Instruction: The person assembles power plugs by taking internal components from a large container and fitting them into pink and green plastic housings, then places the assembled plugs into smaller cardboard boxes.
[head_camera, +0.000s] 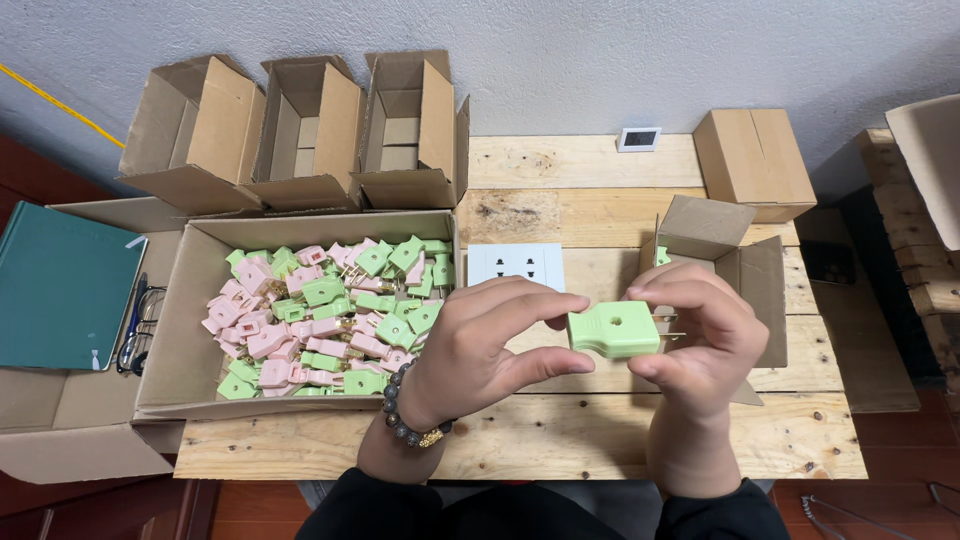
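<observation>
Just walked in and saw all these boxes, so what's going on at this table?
A person holds one green plug over the wooden table, the left hand at its body and the right hand at its prong end. A big cardboard box to the left is full of pink and green plugs. A white socket plate lies behind the hands.

Matt green plastic plug (613, 330), rough wooden table (560, 435), brown cardboard boxes (300, 130).
</observation>
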